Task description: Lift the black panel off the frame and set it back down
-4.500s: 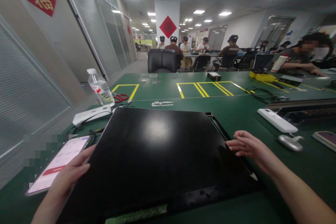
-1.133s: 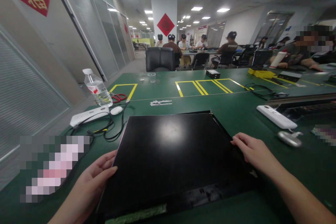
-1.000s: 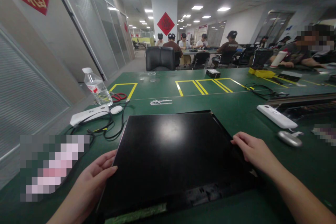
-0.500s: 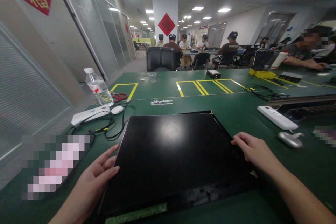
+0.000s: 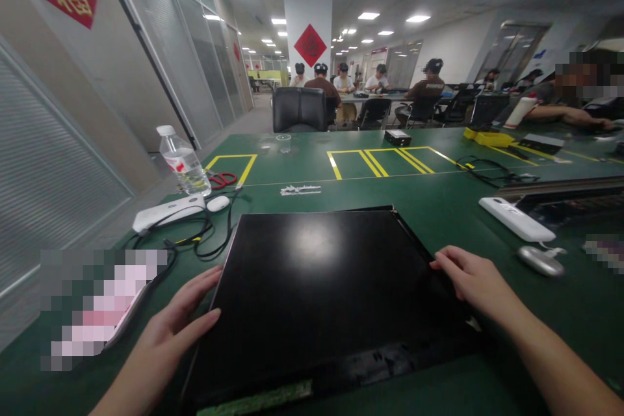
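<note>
A flat black display panel [image 5: 312,286] lies in front of me on the green table, with a green circuit board strip [image 5: 258,398] along its near edge. It sits askew over a black frame [image 5: 409,231], whose rim shows at the far and right sides. My left hand [image 5: 175,312] grips the panel's left edge, thumb on the face and fingers along the side. At the right edge my right hand [image 5: 463,273] pinches the rim, thumb and forefinger together; its other fingertips are hidden.
To the left are a water bottle [image 5: 182,162], red-handled scissors [image 5: 224,179], a white device [image 5: 170,211] and black cables [image 5: 207,240]. A white power bank [image 5: 517,220] and a silver mouse-shaped object [image 5: 541,260] lie right. A co-worker's arm [image 5: 570,116] rests at the far right.
My left fingers have closed up and shifted slightly along the panel's left edge. The panel and my right hand have barely moved.
</note>
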A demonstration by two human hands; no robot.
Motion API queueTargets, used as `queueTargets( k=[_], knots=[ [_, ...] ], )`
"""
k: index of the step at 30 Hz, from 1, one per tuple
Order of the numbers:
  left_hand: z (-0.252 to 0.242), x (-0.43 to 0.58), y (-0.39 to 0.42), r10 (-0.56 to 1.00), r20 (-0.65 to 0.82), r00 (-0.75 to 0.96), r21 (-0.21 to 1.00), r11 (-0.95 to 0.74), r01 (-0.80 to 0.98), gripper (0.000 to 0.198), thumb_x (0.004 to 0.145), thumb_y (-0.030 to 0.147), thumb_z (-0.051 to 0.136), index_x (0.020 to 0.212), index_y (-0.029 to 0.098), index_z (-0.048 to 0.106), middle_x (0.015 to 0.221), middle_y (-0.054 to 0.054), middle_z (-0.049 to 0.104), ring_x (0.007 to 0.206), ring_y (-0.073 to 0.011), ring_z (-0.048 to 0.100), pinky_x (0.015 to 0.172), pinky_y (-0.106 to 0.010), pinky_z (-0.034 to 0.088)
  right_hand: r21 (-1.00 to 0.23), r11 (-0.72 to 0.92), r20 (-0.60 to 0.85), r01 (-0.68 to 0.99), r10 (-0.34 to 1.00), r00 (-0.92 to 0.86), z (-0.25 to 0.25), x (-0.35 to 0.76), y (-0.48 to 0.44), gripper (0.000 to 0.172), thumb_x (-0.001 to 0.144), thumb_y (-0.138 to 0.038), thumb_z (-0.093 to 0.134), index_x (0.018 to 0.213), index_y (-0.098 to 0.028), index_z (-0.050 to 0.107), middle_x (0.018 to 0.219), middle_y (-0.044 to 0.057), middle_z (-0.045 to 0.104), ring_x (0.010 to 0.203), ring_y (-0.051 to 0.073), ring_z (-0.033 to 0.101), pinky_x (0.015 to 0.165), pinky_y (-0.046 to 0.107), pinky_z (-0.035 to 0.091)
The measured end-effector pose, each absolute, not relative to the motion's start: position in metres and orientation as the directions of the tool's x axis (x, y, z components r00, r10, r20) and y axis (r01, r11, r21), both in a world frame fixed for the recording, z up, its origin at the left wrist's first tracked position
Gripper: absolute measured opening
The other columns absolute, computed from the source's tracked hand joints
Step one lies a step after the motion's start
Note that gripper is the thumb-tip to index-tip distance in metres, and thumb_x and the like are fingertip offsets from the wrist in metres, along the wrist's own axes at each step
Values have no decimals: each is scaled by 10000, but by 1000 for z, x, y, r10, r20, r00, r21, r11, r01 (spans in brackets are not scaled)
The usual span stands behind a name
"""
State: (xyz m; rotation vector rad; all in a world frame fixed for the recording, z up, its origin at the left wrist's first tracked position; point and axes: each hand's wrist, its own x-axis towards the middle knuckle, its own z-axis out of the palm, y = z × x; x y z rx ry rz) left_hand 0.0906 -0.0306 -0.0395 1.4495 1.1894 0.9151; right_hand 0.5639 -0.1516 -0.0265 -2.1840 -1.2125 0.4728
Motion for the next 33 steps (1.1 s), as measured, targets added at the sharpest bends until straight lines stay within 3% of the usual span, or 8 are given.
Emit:
queueTargets(
  k=[5, 11, 19, 23, 29, 33],
  knots=[
    [-45, 84, -24, 950, 93, 297, 882, -217, 418, 425, 799, 490, 695, 1198, 345, 691, 1463, -45, 531, 1383, -351, 432, 1143, -541, 300, -654, -413, -20, 634, 847, 532, -27, 564, -151, 369, 841, -545, 451, 767, -239, 645, 645, 16, 720, 373, 145, 537, 461, 298, 418],
    [-71, 75, -16, 918, 165, 359, 768, -349, 538, 424, 827, 489, 646, 1217, 325, 668, 1458, -73, 527, 1340, -356, 486, 1109, -542, 362, -654, -440, -41, 616, 833, 551, -28, 565, -150, 386, 844, -554, 436, 769, -240, 647, 384, -29, 522, 381, 170, 536, 472, 291, 409],
    [-59, 82, -20, 898, 184, 399, 623, -421, 660, 404, 804, 459, 630, 1136, 245, 713, 1397, -135, 570, 1277, -375, 547, 1058, -551, 427, -677, -430, -22, 597, 823, 568, -31, 567, -149, 379, 823, -557, 466, 740, -239, 656, 388, -17, 541, 362, 165, 522, 449, 289, 394],
    [-61, 83, -20, 896, 228, 381, 607, -436, 664, 429, 803, 492, 612, 1142, 245, 706, 1400, -129, 569, 1282, -379, 544, 1057, -549, 431, -681, -425, -25, 596, 827, 561, -34, 570, -148, 386, 823, -566, 463, 742, -238, 650, 511, 5, 654, 365, 148, 518, 467, 295, 405],
    [-53, 87, -22, 915, 173, 365, 601, -392, 696, 468, 801, 495, 586, 1131, 186, 706, 1393, -177, 568, 1289, -386, 539, 1058, -551, 428, -711, -401, -21, 578, 833, 552, -37, 573, -147, 399, 816, -578, 469, 731, -233, 652, 668, 35, 740, 363, 131, 505, 458, 297, 400],
    [-55, 88, -22, 903, 193, 385, 564, -423, 709, 484, 824, 490, 567, 1171, 175, 687, 1405, -177, 557, 1303, -374, 529, 1065, -532, 427, -696, -426, -38, 577, 825, 563, -35, 572, -147, 402, 818, -576, 464, 731, -234, 657, 593, 28, 709, 369, 141, 512, 481, 303, 415]
  ],
)
